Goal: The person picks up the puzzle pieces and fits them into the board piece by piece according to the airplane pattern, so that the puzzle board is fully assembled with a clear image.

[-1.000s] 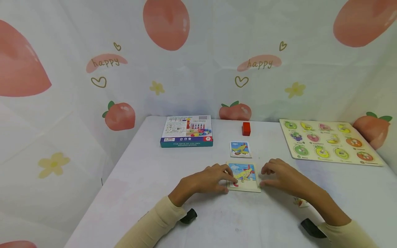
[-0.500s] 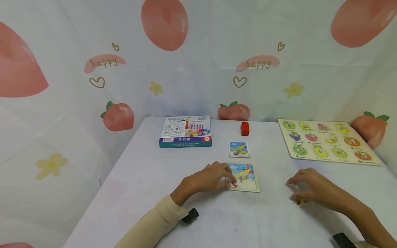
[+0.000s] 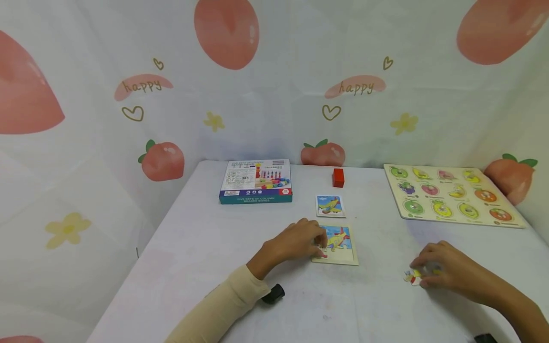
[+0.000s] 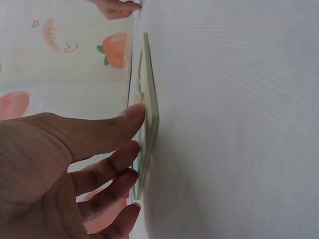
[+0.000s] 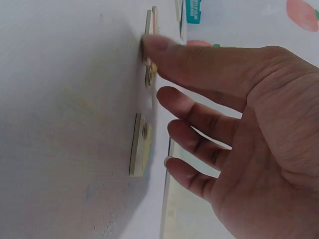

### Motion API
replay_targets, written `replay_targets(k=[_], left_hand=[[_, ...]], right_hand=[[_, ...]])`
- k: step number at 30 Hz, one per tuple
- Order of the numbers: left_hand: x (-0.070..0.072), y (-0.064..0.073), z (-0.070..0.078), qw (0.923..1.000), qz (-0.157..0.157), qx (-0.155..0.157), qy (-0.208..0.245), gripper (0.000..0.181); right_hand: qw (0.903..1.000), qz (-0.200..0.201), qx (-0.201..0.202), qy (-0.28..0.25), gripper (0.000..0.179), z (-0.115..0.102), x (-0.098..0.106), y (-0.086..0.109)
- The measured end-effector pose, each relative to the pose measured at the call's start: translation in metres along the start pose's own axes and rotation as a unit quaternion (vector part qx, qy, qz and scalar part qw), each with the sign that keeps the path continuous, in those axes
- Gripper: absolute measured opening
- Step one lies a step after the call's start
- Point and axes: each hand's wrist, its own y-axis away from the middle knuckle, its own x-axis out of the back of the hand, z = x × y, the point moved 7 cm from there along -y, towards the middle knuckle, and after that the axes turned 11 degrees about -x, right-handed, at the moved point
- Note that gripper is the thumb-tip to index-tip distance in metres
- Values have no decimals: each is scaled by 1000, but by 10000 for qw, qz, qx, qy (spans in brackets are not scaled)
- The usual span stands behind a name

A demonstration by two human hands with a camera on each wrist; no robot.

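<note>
A wooden jigsaw board (image 3: 339, 259) with an airplane picture lies flat mid-table, with bare wood along its lower right. My left hand (image 3: 300, 239) is over its left side, bent fingers and thumb touching a puzzle piece (image 3: 323, 256) at the lower left corner. In the left wrist view the thumb (image 4: 133, 112) rests on the board's face, with the fingertips beside its far edge. To the right, my right hand (image 3: 448, 267) hovers with thumb and fingers apart over loose puzzle pieces (image 3: 413, 277). Its thumb (image 5: 159, 44) overlaps one piece in the right wrist view; another piece (image 5: 139, 149) lies below the fingers.
Behind the board lies a small airplane picture card (image 3: 330, 206), with a red block (image 3: 338, 177) beyond it. A boxed bead set (image 3: 256, 182) sits at the back left. A fruit puzzle board (image 3: 454, 195) occupies the back right, near the printed cloth backdrop (image 3: 266, 119).
My right hand has moved from beside the jigsaw board rightward and nearer to the loose pieces. My left hand has stayed at the board, its fingers shifting slightly over the corner piece.
</note>
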Motion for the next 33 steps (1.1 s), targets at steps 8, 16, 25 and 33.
replay_targets(k=[8,16,25,33], left_hand=[[-2,-2,-6,9995,51,288,-76,36],[-1,0,-5,9995,61,293,-55,37],[0,1,-5,9995,43,312,-38,40],[0,0,-6,9995,54,304,17,41]], right_hand=[[9998,116,32,166,21,5,-1,2],[9988,391,25,286,20,0,-2,5],[9983,470,-63,352,20,-3,-1,3],[9975,590,20,378,19,-15,5,-9]])
